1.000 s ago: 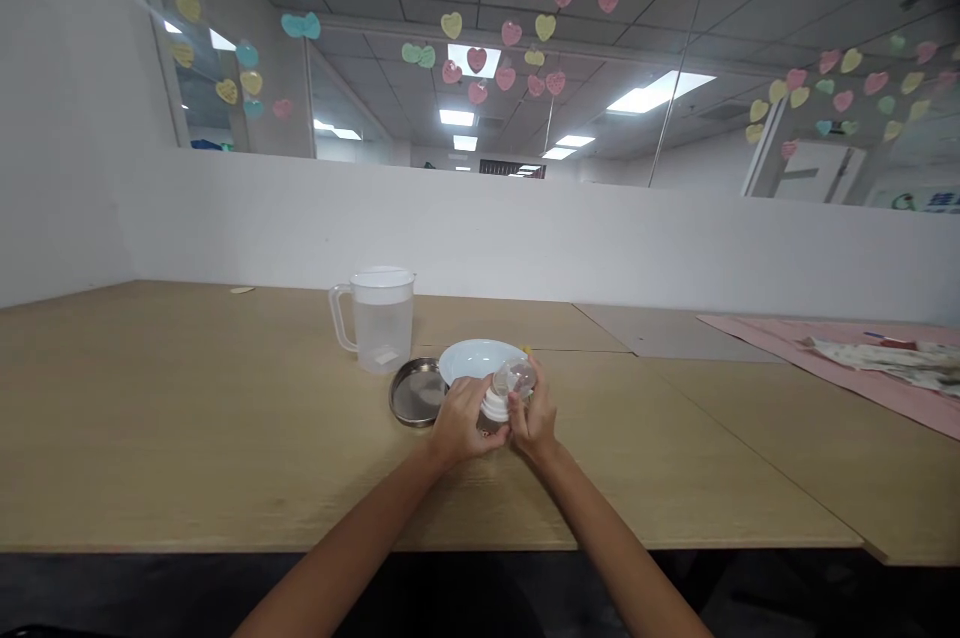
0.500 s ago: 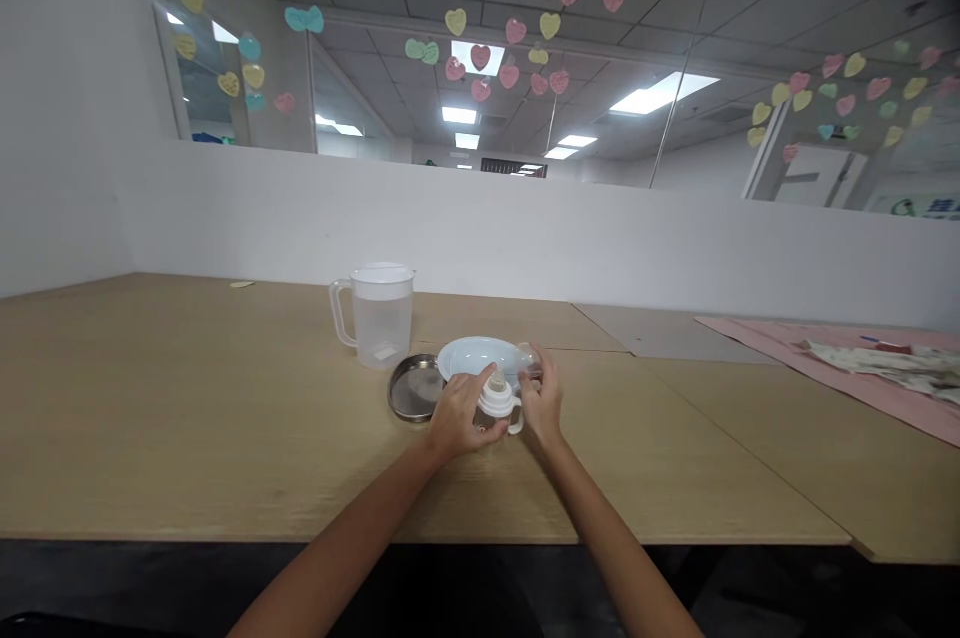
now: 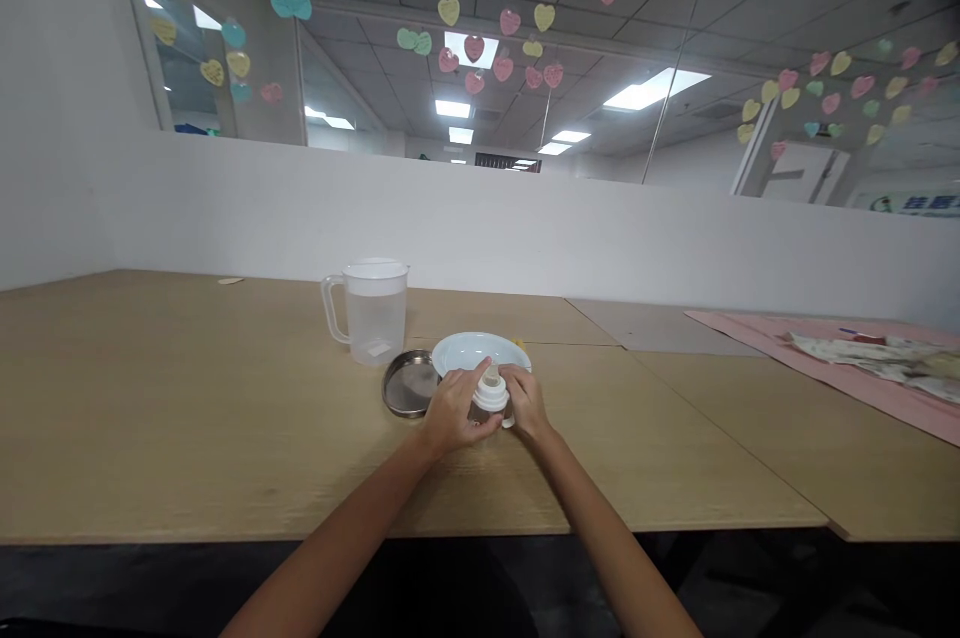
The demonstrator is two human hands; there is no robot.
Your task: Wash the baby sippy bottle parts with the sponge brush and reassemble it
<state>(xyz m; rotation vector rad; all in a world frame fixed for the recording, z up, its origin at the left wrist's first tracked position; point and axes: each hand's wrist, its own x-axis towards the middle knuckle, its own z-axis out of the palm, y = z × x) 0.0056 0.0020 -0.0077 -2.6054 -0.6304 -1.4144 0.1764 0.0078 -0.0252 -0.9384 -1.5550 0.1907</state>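
Note:
A baby bottle [image 3: 491, 395] with a white collar, a clear teat and a white side handle stands upright between my hands, near the middle of the table. My left hand [image 3: 454, 410] is closed around its left side, the thumb reaching up beside the teat. From the right, my right hand [image 3: 525, 401] has its bent fingers against the collar and teat, over the handle. Both hands hide much of the bottle's body. The clear dome cap is out of sight. Just behind the bottle is a pale blue-white bowl [image 3: 476, 345].
A round metal dish [image 3: 409, 384] lies left of the bowl. Behind it stands a translucent plastic pitcher [image 3: 375, 316], its handle facing left. At far right a pink cloth [image 3: 739, 331] carries a patterned fabric. A white wall [image 3: 480, 238] borders the table's back.
My right hand lifted the clear dome cap off the bottle and moved it right. Now that hand is back at the bottle's collar without a visible cap. My left hand kept its grip.

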